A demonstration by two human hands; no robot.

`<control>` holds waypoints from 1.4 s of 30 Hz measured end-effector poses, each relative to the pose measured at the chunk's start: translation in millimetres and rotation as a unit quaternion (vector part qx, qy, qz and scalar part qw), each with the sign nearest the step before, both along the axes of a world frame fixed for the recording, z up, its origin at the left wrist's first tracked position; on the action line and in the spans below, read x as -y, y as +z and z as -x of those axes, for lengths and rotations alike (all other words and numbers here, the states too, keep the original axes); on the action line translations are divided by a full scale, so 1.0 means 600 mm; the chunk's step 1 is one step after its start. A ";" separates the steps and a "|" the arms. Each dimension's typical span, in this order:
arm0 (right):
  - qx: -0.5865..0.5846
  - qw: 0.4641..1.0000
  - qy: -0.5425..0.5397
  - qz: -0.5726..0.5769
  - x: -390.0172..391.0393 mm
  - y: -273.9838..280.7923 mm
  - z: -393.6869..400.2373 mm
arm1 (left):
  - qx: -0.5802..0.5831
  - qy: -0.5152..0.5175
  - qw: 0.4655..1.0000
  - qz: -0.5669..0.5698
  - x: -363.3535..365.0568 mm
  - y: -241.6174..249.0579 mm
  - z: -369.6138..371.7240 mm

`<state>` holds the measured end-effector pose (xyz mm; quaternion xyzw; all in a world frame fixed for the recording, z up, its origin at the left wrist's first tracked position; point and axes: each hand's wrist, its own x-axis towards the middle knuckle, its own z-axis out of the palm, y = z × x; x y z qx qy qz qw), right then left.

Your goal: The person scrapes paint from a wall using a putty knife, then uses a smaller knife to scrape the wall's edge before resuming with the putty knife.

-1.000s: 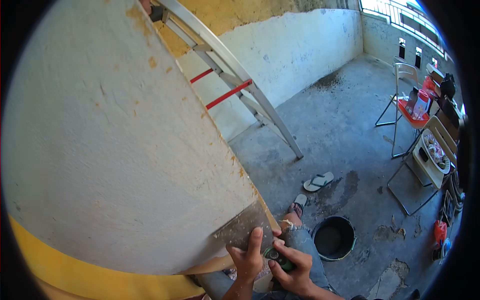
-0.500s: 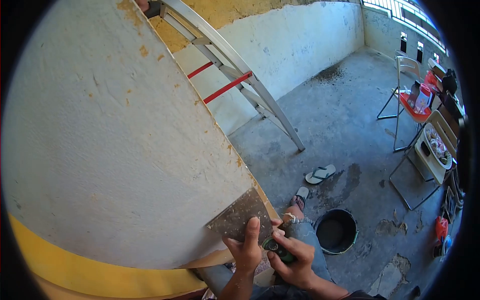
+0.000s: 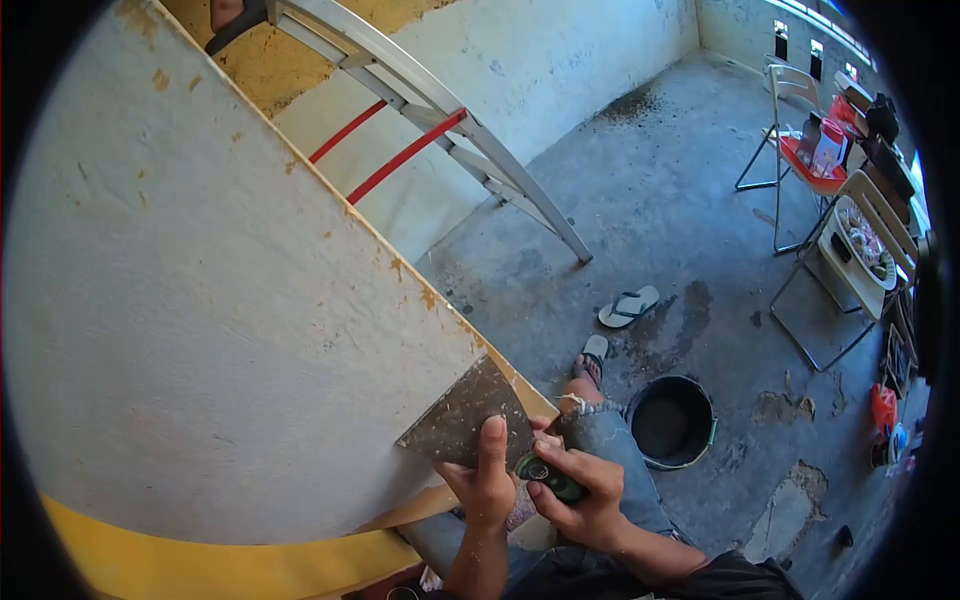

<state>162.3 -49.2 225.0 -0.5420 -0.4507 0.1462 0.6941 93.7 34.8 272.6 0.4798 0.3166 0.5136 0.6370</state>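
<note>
A wide scraper (image 3: 458, 408) with a speckled metal blade lies against the pale wall (image 3: 250, 370), close to its right-hand edge. My right hand (image 3: 590, 497) is closed round the scraper's dark green handle. Pressed on the lower part of the blade is the thumb of my left hand (image 3: 485, 492); the other fingers of that hand are mostly hidden behind the blade. Patches of tan show along the wall's edge where the pale coat is chipped.
An aluminium ladder (image 3: 500, 150) with red braces stands beyond the wall edge, with part of another person's limb (image 3: 226, 12) at its top. A black bucket (image 3: 671, 422) is by my knee. Loose flip-flop (image 3: 629, 307) ahead; folding chairs (image 3: 850, 262) hold things at right.
The view has shifted, so the ladder, chairs and bucket appear higher or further left. Both hands keep their hold on the scraper, whose place at the wall edge looks nearly the same.
</note>
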 end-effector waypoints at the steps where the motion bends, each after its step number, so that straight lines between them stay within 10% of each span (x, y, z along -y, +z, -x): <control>1: 0.000 1.000 0.002 0.001 0.007 -0.010 0.006 | 0.000 0.002 1.000 0.001 0.003 -0.008 0.005; 42: -0.014 1.000 0.008 0.017 0.007 -0.070 -0.002 | -0.030 0.008 0.999 0.015 0.013 -0.067 0.007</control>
